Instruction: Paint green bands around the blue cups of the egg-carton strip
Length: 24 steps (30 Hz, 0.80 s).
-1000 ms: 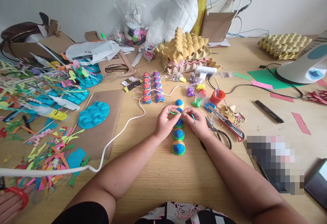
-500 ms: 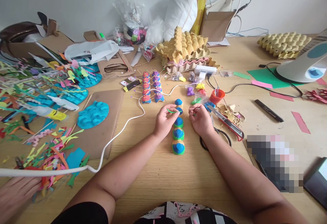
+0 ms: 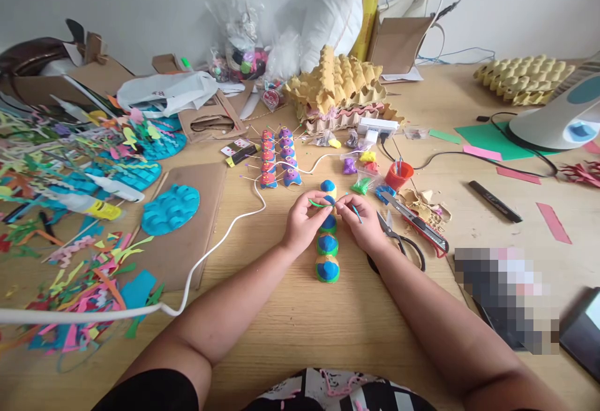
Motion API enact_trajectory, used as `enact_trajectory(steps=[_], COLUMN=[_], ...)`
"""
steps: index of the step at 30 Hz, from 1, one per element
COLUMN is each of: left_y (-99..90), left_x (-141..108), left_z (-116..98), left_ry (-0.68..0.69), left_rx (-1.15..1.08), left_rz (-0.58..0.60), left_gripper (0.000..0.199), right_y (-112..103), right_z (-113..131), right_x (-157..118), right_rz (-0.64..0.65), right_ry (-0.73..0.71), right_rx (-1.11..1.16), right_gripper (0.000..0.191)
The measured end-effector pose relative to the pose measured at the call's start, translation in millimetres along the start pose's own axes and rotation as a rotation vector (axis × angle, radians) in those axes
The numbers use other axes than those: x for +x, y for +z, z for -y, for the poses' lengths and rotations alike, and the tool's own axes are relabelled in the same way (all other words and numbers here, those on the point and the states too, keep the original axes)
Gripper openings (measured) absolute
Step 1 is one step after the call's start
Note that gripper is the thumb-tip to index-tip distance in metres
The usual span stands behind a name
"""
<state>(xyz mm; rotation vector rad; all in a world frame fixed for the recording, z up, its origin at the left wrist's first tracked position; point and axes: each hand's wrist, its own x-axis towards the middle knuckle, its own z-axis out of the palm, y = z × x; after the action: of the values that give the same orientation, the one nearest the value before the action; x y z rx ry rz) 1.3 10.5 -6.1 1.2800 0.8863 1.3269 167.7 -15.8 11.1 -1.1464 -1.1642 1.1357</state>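
My left hand (image 3: pixel 302 223) pinches a thin green strip (image 3: pixel 317 203) between thumb and fingers. Close beside it, my right hand (image 3: pixel 364 227) is closed at the strip's right end, its fingertips almost touching the left ones. A thin blue-green stick (image 3: pixel 357 213) pokes out from the right fingers; its kind is too small to tell. Below both hands lies a row of egg-carton cups (image 3: pixel 327 245) painted blue and green, partly hidden by the fingers. Black-handled scissors (image 3: pixel 412 250) rest just beyond my right wrist.
Red and purple egg-carton caterpillars (image 3: pixel 268 160) stand further back. A red cutter knife (image 3: pixel 422 227), a red cup (image 3: pixel 398 175) and bags of coloured clay (image 3: pixel 362 185) lie right. Paper scraps (image 3: pixel 89 298) and a white cable (image 3: pixel 220 236) spread on the left.
My right hand has moved left to meet my left hand at the green strip, uncovering more of the scissors. Another person's hand at the lower left has gone from view.
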Motion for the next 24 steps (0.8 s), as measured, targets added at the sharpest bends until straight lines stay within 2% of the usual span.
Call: enact_trajectory(steps=[6, 13, 19, 24], left_y=[-0.1, -0.9, -0.5, 0.1], left_x=[-0.1, -0.3, -0.3, 0.6], left_z=[-1.0, -0.9, -1.8, -3.8], left_ry=[-0.011, -0.01, -0.009, -0.018], left_rx=[-0.001, 0.003, -0.009, 0.017], left_rz=[0.007, 0.014, 0.025, 0.007], left_gripper=[0.038, 0.039, 0.04, 0.037], right_y=[0.1, 0.5, -2.2, -2.5], right_z=[-1.0, 0.1, -6.6, -8.6], right_x=[0.2, -0.2, 1.0, 1.7], right_rz=[-0.025, 0.013, -0.054, -0.07], right_ry=[0.005, -0.019, -0.03, -0.007], right_rx=[0.037, -0.003, 0.011, 0.05], right_gripper=[0.048, 0.049, 0.047, 0.053])
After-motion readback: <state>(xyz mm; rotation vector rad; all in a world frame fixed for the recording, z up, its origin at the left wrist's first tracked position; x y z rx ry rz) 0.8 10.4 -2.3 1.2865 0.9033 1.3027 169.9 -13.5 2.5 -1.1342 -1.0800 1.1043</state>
